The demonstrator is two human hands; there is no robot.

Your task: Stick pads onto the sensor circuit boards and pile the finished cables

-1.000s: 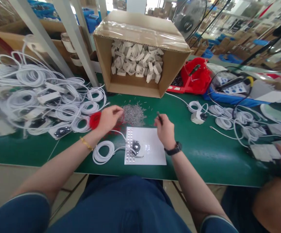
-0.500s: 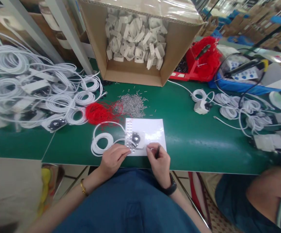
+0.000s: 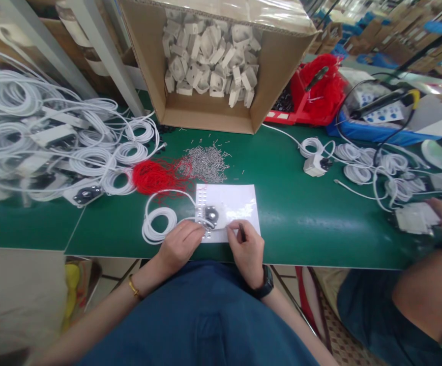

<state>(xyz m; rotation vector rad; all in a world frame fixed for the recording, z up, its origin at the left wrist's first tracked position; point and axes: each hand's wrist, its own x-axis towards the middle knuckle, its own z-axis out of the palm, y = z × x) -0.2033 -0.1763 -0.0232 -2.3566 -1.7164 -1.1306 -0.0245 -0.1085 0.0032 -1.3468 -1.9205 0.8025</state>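
Left hand: my left hand (image 3: 180, 244) at lower centre, fingers curled onto the black fitting (image 3: 210, 215), pinching its edge.
Right hand: my right hand (image 3: 246, 248) closed around a thin dark tool (image 3: 241, 232).
Fitting: on white sheet (image 3: 239, 202), centre of green tabletop (image 3: 300, 213).
Cable: white coil (image 3: 158, 226) left of sheet.

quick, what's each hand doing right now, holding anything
Left hand: fingers curled, pressing on the white sheet beside the black part; whether it holds anything cannot be told.
Right hand: closed on a thin dark tool.
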